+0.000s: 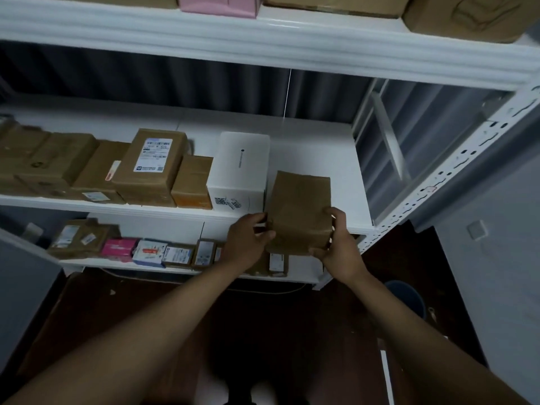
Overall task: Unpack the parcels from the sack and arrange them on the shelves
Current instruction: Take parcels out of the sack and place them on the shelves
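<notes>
Left of centre, a row of brown cartons (87,168) ends at a white box (239,171) on the middle shelf (315,147). At centre, the left hand (248,238) curls its fingers around the left edge of a brown parcel (299,211) on that shelf's front lip, just beside the white box. To the right, the right hand (336,241) grips the parcel's lower right corner, thumb on top.

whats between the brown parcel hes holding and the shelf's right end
Nothing: in the head view the middle shelf is bare white from the brown parcel, held by both hands, to its right end. The white box stands on the parcel's other side.
</notes>
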